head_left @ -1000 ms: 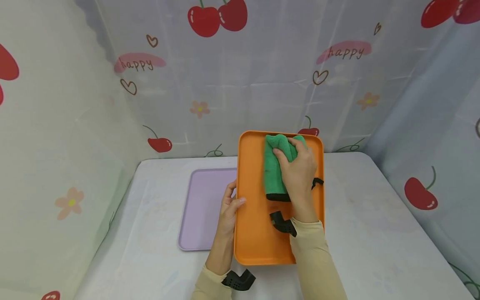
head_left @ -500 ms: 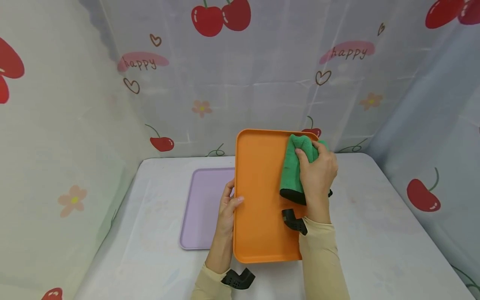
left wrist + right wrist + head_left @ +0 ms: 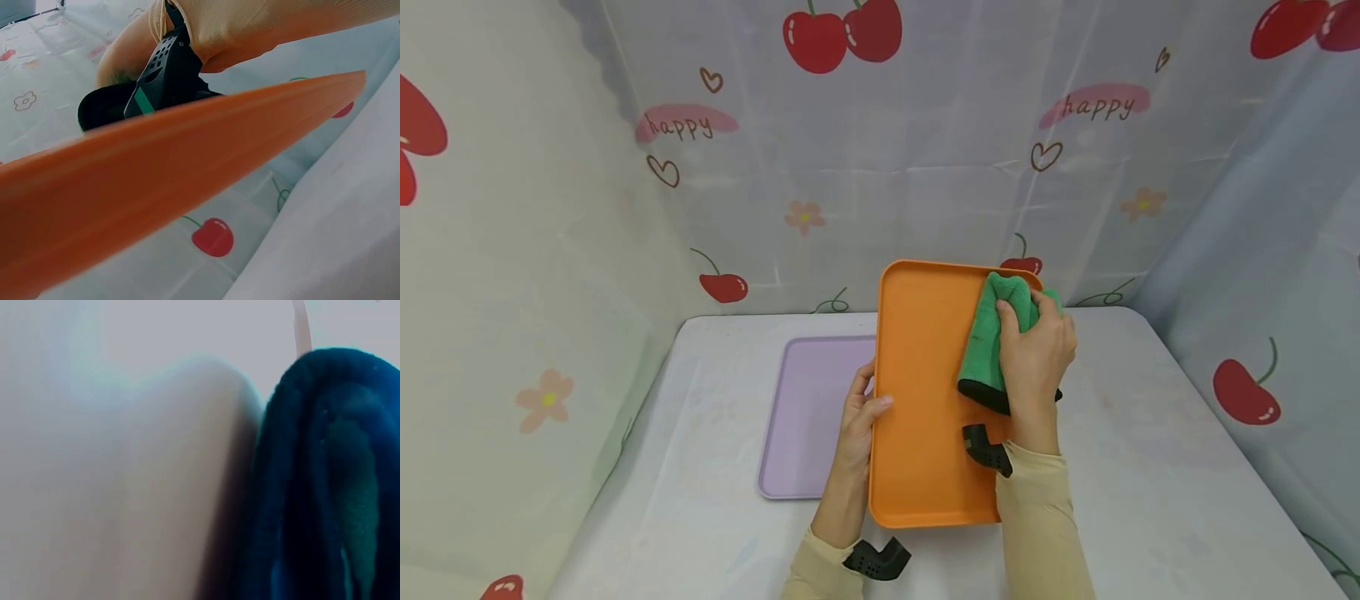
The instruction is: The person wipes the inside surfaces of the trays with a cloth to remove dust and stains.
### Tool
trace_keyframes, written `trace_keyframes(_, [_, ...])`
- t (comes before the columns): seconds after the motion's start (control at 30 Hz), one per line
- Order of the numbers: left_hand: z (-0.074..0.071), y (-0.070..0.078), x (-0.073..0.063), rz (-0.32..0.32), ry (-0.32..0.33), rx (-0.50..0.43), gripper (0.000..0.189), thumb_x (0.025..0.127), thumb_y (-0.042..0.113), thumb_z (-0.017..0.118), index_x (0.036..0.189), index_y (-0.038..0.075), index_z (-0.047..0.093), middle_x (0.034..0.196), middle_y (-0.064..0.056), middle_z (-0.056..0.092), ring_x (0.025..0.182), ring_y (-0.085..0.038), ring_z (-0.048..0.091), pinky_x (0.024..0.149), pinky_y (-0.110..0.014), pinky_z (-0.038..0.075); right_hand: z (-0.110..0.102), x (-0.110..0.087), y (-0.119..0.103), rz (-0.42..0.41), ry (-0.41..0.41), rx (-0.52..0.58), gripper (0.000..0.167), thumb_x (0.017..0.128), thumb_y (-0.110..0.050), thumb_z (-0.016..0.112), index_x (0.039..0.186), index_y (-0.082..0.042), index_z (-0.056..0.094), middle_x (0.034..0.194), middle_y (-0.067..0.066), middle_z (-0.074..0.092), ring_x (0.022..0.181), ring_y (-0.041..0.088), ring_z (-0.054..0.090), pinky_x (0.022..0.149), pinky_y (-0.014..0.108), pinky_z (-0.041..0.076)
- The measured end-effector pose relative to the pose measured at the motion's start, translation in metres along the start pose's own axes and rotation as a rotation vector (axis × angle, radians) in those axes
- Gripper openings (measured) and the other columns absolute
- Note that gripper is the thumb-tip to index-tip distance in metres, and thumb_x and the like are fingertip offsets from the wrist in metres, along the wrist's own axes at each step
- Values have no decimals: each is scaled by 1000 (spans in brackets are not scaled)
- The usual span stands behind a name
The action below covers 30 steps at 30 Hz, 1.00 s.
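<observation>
Tabletop: white, carried a lilac tray.
Walls: cherry-printed sheet.
Left hand: fingers held the orange tray edge.
Right hand: fingers gripped the green cloth.

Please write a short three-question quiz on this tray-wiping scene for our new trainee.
1. True or false: the right hand holds the green cloth on the orange tray.
2. Which hand grips the orange tray's edge: A left, B right?
3. What colour is the tray lying left of the orange one?

Key: 1 true. 2 A, the left hand. 3 Lilac; the lilac tray lies flat on the table.
</observation>
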<state>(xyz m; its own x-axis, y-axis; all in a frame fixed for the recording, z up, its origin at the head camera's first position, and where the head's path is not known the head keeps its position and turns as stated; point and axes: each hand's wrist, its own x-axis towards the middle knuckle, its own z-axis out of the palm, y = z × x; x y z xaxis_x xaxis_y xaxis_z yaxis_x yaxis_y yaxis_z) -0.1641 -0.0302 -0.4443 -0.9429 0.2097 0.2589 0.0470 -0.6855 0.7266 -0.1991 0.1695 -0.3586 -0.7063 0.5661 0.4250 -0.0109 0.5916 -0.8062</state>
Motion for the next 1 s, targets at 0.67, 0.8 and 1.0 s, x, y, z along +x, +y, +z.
trace_keyframes(0.67, [0, -3, 0, -11, -16, 15, 47, 89, -1, 44, 124, 28, 55, 107, 5, 66, 91, -9, 67, 78, -23, 57, 18, -31, -26, -216, 0, 0, 46, 88, -32, 72, 121, -1, 65, 96, 25, 60, 79, 38, 51, 65, 48, 46])
trace_keyframes(0.8, [0, -3, 0, -11, -25, 22, 47, 90, -1, 43, 126, 27, 54, 107, 5, 67, 92, -9, 67, 79, -24, 57, 24, -39, -33, -305, 2, -13, 44, 87, -30, 74, 119, -2, 66, 91, 24, 61, 75, 36, 52, 60, 47, 47])
trace_keyframes(1.0, [0, -5, 0, -6, -56, -38, 47, 92, -5, 40, 126, 24, 54, 109, 4, 67, 94, -9, 67, 83, -24, 57, 31, -51, -41, -415, -9, -9, 43, 85, -29, 75, 118, -2, 66, 90, 23, 60, 72, 34, 55, 57, 44, 51])
